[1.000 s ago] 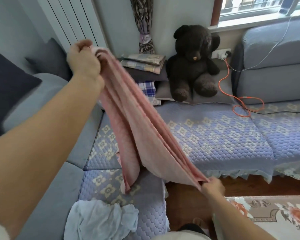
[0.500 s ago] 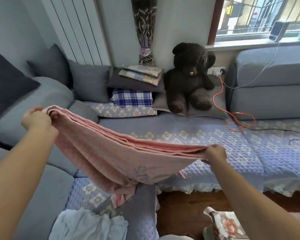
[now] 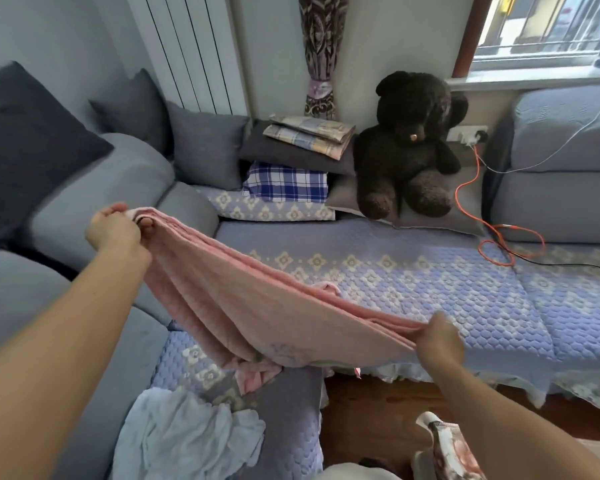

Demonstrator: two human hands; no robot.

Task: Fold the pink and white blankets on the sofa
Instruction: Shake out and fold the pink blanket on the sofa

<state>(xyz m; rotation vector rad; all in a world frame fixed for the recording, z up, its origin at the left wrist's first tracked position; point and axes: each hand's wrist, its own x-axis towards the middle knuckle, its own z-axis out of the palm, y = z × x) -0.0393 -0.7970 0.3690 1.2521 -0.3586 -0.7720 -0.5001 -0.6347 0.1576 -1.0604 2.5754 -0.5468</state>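
Stretching between two bare hands, the pink quilted blanket (image 3: pixel 257 306) hangs in several folded layers above the near corner of the grey corner sofa (image 3: pixel 125 181). The left hand (image 3: pixel 113 232) has its fingers curled tight round the bunched far-left end, raised higher; the right hand (image 3: pixel 439 341) pinches the gathered near-right end, lower down. Between them the cloth sags, and its lowest folds touch the lilac quilted seat cover with its flower border (image 3: pixel 430 289). A faint pale motif shows on the blanket's lower edge; no writing can be read on it, nor anywhere else in the room.

A crumpled white blanket (image 3: pixel 187 441) lies on the near seat, just below the pink one and apart from both hands.

At the far side, a big dark brown plush bear (image 3: pixel 409 143) sits on a grey cushion (image 3: pixel 465 213). Left of it, folded pastel checked cloths (image 3: pixel 309 135) rest on a dark cushion above a blue and white plaid pillow (image 3: pixel 284 183). An orange cable (image 3: pixel 492 237) runs from the wall socket down to the seat, coiled there. A floral cloth (image 3: pixel 454 448) shows at the near right edge, over the wooden floor (image 3: pixel 378 420).
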